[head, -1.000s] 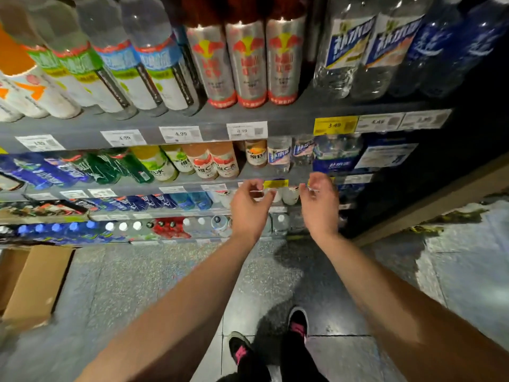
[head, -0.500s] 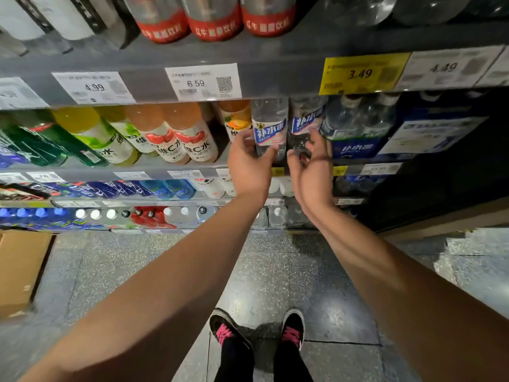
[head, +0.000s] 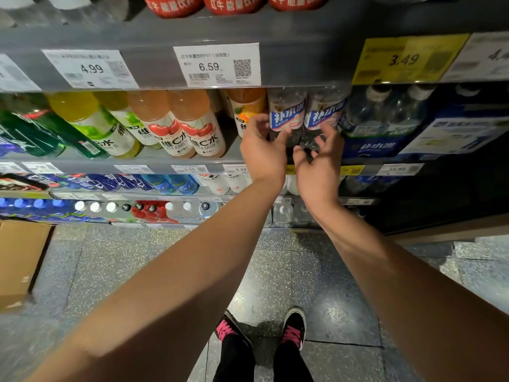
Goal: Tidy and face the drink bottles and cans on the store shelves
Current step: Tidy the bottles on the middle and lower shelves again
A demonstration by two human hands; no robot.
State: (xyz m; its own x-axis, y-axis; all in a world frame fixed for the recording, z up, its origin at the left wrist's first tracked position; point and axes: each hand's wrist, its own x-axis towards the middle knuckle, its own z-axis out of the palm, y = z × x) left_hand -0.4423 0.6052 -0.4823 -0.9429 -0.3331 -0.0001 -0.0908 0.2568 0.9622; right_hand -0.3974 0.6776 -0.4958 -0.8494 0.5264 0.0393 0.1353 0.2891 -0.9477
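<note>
Clear bottles (head: pixel 286 117), 2, blue labels, left hand (head: pixel 263 153) gripping 1

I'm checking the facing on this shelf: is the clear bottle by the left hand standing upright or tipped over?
Upright. The clear bottle stands on the shelf with its blue label facing out, beside its twin; the left hand holds its lower part.

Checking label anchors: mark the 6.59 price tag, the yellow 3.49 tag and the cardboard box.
6.59 price tag (head: pixel 217 66), head view, on the printed price.
yellow 3.49 tag (head: pixel 403 59), head view, on the digits.
cardboard box (head: pixel 19 260), head view, on its top flap.
</note>
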